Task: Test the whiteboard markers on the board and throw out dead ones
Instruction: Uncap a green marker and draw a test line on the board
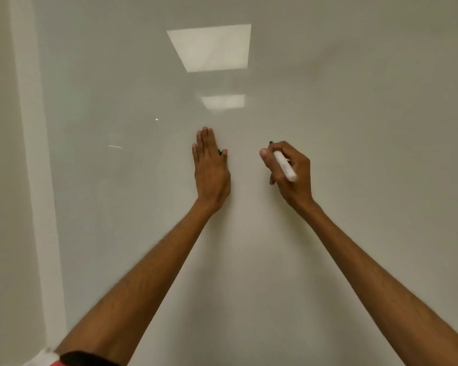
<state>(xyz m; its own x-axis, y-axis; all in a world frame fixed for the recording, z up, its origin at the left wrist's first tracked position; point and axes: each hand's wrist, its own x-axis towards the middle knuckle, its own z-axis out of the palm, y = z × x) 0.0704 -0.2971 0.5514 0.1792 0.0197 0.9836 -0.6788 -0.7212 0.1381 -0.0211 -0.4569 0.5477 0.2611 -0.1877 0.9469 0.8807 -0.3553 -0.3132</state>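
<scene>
We see one marker (284,166), a white barrel held in the right hand (298,183) against the whiteboard (354,107), right of the board's middle. Its long axis runs on a slant: the blunt white end lies low and to the right, outside the fist, and the dark green tip (270,142) points up and to the left, just clear of the knuckles. The tip is at the board's surface, though we cannot tell whether it truly touches. No stroke of ink shows near it.

The right hand's fingers are curled round the barrel with the thumb laid along it, and they hide its middle stretch.

The left hand (210,173) lies well apart to the left, palm to the board, fingers straight and close together, pointing up. Its thumb is drawn in and pins a small green piece (219,152) against the side of the hand. This may be the marker's cap, but it is mostly covered and too small for us to be sure.

Both bare forearms reach up from the lower edge. A bit of dark, red and white cloth (64,359) is cut off at the bottom left corner.

On the glossy board, two pale reflections of ceiling panels (212,47) sit above the hands. A lighter vertical band (35,154) runs down the left side.
</scene>
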